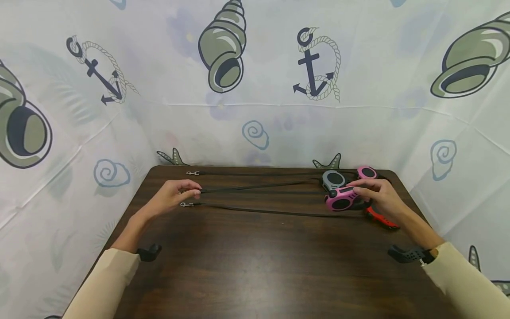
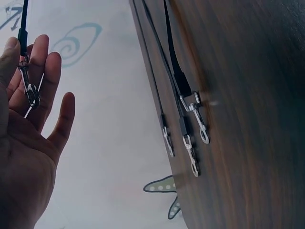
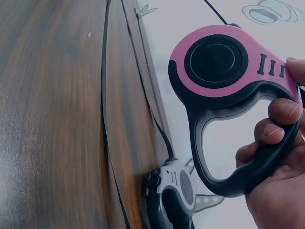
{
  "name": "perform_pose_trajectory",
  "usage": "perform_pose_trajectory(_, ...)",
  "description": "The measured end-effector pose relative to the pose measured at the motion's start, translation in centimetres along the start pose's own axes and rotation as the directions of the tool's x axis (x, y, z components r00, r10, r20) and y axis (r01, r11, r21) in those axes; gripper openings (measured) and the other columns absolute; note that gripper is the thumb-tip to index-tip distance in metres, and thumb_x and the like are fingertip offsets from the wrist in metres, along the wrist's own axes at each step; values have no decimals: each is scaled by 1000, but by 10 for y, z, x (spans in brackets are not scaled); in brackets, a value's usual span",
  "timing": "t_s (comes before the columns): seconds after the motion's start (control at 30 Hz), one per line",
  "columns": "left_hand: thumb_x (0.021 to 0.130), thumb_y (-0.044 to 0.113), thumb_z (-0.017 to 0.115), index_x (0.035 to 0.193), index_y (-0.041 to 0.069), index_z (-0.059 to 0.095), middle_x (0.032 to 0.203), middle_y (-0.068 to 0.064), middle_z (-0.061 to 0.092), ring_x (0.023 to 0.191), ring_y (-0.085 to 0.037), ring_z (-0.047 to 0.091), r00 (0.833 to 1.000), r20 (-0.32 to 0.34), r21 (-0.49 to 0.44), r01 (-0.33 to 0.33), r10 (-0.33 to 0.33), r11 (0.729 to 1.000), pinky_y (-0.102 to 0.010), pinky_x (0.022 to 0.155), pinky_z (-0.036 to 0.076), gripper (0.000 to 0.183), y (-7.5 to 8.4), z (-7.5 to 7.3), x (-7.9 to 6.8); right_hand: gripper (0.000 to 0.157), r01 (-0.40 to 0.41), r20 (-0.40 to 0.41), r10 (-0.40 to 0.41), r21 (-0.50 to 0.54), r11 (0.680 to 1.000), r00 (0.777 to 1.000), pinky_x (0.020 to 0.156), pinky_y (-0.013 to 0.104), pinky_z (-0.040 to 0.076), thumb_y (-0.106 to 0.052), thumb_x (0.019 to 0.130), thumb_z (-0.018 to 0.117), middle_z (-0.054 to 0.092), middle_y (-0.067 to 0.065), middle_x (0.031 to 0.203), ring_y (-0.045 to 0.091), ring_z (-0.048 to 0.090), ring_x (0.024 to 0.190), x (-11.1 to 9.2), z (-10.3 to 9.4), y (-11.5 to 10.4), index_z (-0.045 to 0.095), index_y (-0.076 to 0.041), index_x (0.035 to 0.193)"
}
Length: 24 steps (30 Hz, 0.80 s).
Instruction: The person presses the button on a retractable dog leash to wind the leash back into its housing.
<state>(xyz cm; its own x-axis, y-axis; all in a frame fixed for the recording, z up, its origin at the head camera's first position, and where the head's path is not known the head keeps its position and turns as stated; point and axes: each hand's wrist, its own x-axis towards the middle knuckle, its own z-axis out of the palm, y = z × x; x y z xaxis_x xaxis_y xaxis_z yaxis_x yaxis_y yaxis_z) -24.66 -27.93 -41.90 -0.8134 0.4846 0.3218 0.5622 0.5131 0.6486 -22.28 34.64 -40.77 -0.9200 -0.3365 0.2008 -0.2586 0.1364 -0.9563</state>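
My right hand [image 1: 376, 195] grips the black loop handle of a pink and black retractable dog leash [image 3: 217, 62], lifted above the table. The leash's thin black strap runs left to my left hand [image 1: 175, 195]. In the left wrist view, thumb and fingers pinch that strap just above its metal snap hook [image 2: 32, 95], which dangles in front of the palm. A grey retractable leash [image 1: 334, 179] lies behind the held one. A second pink leash [image 1: 366, 172] is at the back right, and a red leash [image 1: 381, 217] is partly hidden under my right hand.
Black straps stretch across the dark wooden table [image 1: 247, 266] to snap hooks at the left, one at the back [image 1: 193, 173] and one nearer [image 1: 187, 204]. A white cloth [image 1: 259, 79] with shells and anchors surrounds the table's back and sides.
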Motion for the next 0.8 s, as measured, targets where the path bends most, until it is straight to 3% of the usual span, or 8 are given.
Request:
perform_pose_trajectory(0.1, 99, 1, 72, 113, 2, 76, 89, 0, 78, 73, -15, 65, 1000, 14, 1, -24, 24, 1000, -24, 58, 43, 14, 2, 2, 2, 21, -2, 3, 2, 5, 1000, 1000, 52, 44, 20, 2, 106, 59, 46, 2, 78, 27, 30, 60, 1, 3, 0, 71, 11, 120)
perform_pose_trajectory(0.27, 100, 4, 71, 112, 3, 76, 89, -1, 78, 70, -25, 64, 999, 28, 8, -26, 26, 1000, -24, 57, 43, 13, 4, 5, 5, 23, -5, 8, 5, -9, 1000, 1000, 65, 35, 36, 0, 106, 59, 58, 0, 91, 21, 44, 78, 4, 9, 0, 69, 12, 123)
perform_pose_trajectory(0.33, 100, 5, 72, 112, 4, 76, 89, -2, 78, 73, -23, 66, 999, 29, 14, -23, 22, 1000, -23, 61, 45, 12, 3, 7, 6, 25, -5, 10, 6, -27, 1000, 1000, 70, 30, 41, -2, 106, 59, 61, 0, 95, 20, 46, 82, 6, 12, 0, 69, 12, 124)
perform_pose_trajectory(0.47, 100, 5, 73, 110, 6, 76, 88, -3, 79, 83, -15, 70, 999, 27, 11, -23, 23, 1000, -24, 68, 48, 11, 4, 13, 8, 25, 0, 12, 1, -45, 999, 1000, 71, 31, 39, -3, 106, 59, 56, -1, 91, 19, 46, 82, 8, 18, 1, 69, 12, 125)
perform_pose_trajectory(0.67, 100, 4, 72, 111, 7, 76, 88, 1, 78, 70, -12, 61, 998, 40, -14, -38, 39, 999, -24, 55, 42, 12, 7, 19, 11, 23, 14, 15, -14, 19, 1000, 1000, 70, 31, 37, 0, 105, 61, 59, -1, 91, 17, 47, 81, 13, 27, 4, 70, 12, 122)
perform_pose_trajectory(0.8, 100, 6, 73, 112, 3, 76, 88, -3, 79, 72, -11, 62, 998, 45, -20, -47, 48, 999, -25, 58, 41, 13, 11, 21, 13, 22, 36, 22, -37, 49, 998, 999, 68, 32, 36, 3, 104, 60, 57, -2, 88, 16, 46, 78, 16, 33, 5, 71, 12, 122)
